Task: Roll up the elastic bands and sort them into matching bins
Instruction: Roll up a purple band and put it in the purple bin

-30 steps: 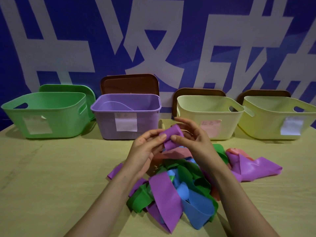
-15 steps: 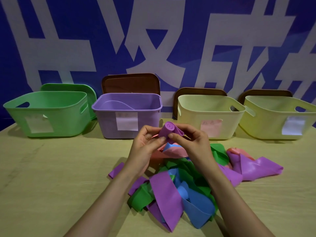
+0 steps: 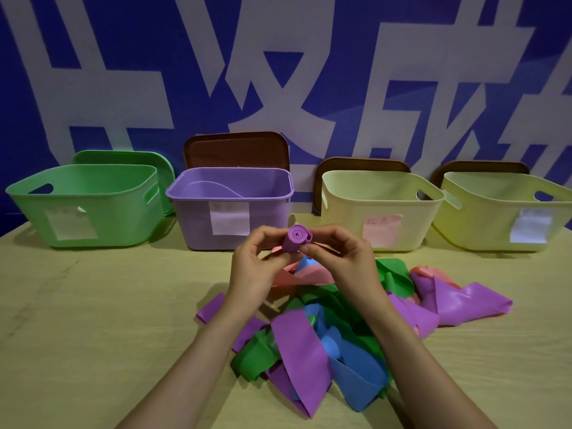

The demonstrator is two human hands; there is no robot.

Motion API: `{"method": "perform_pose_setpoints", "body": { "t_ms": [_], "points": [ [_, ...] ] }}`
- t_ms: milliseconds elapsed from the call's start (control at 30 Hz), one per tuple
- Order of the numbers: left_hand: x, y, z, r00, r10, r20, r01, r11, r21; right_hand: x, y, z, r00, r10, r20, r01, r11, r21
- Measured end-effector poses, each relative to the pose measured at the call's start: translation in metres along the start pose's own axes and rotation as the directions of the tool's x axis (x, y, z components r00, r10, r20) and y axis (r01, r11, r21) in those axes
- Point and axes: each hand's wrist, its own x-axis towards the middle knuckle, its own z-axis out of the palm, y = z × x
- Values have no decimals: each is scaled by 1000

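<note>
A purple elastic band rolled into a tight coil (image 3: 296, 238) is held above the table between both hands, its spiral end facing me. My left hand (image 3: 256, 267) pinches its lower left end and my right hand (image 3: 342, 258) pinches its right side. Under the hands lies a loose pile of bands (image 3: 322, 332) in purple, green, blue and pink. Along the back stand a green bin (image 3: 89, 205), a purple bin (image 3: 230, 205), a cream bin (image 3: 379, 209) with a pink label, and a yellow-green bin (image 3: 507, 212).
Lids lean against the blue wall behind the bins: a green one (image 3: 130, 156) and three brown ones (image 3: 236, 150). The purple bin holds one pale band. Bare wooden table (image 3: 93, 320) stretches to the left of the pile.
The purple band went from a partly wound strip to a tight coil, and both hands lifted it slightly and turned its spiral end toward me.
</note>
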Motion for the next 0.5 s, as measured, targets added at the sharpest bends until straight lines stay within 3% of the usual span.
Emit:
{"method": "perform_pose_setpoints", "body": {
  "t_ms": [133, 200, 333, 433, 500],
  "points": [
    [-6, -5, 6, 989, 128, -79, -118, 986, 119, -3, 3, 6, 999, -24, -31, 24, 1000, 7],
    [-9, -4, 8, 981, 188, -47, -181, 975, 125, -2, 2, 8, 997, -29, -77, 29, 1000, 6],
    [2, 1, 0, 980, 174, 95, -176, 984, 15, 11, -6, 4, 991, -10, -134, 17, 999, 51],
    [22, 13, -7, 994, 73, 83, -55, 978, -203, 35, -16, 8, 996, -51, -79, 51, 999, 6],
    [42, 17, -13, 996, 82, 31, -73, 971, -227, 57, -19, 15, 995, -75, -58, 75, 997, -12]
  ]
}}
